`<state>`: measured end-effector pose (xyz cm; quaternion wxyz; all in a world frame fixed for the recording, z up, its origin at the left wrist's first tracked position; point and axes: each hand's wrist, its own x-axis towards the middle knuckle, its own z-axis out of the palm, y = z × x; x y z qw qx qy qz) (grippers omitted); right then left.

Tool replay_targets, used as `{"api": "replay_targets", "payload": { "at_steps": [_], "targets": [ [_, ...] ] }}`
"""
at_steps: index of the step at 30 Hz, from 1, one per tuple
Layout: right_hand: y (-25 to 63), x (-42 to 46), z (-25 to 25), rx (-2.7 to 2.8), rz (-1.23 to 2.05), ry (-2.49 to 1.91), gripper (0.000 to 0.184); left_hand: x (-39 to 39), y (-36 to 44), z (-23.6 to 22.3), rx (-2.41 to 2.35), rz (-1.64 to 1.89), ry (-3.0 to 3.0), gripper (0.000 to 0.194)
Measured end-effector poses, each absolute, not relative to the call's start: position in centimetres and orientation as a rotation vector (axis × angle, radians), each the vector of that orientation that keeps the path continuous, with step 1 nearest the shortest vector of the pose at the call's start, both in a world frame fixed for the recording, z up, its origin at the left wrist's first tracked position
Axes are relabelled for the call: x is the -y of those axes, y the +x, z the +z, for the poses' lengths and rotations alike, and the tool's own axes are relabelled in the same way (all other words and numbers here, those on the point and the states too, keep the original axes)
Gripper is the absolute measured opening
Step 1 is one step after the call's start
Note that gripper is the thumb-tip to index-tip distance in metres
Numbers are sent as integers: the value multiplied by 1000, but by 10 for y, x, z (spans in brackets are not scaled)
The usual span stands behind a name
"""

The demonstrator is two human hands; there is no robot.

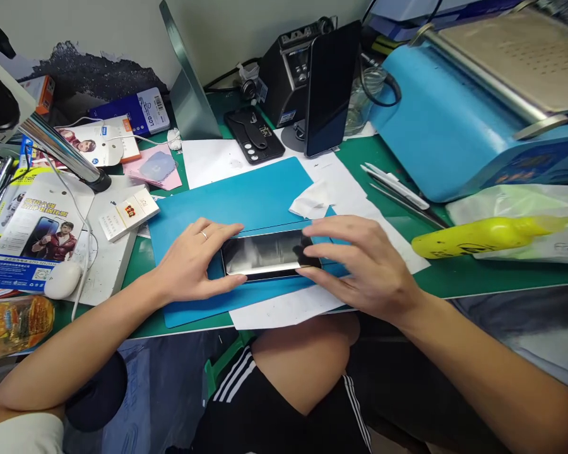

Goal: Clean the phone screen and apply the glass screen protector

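A smartphone with a dark, shiny, reflecting face lies lengthwise on a blue mat. Around its left end is my left hand, a ring on one finger, with fingertips at the far edge and thumb at the near edge. My right hand grips the other end in the same way, its fingertips over the dark corner and the thumb low on the near edge. Just behind the phone rests a crumpled white tissue. White paper sheets stick out from under the mat.
At left are a cigarette box, a lamp pole and packaging. Behind stand a black phone lying flat and a dark screen on a stand. Tweezers, a yellow bottle and a blue machine are at right.
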<state>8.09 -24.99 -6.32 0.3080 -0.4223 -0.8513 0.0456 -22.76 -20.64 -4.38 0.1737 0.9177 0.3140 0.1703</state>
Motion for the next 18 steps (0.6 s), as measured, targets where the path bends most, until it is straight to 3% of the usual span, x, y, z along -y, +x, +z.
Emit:
{"api": "replay_targets", "payload": {
  "at_steps": [3, 5, 18],
  "targets": [
    [87, 247, -63, 2222, 131, -992, 66, 212, -225, -45, -833, 510, 2646, 70],
    [91, 244, -66, 2257, 148, -981, 80, 214, -224, -45, -831, 491, 2654, 72],
    [99, 241, -83, 2401, 227, -1161, 80, 212, -225, -43, -908, 340, 2663, 75]
  ]
}}
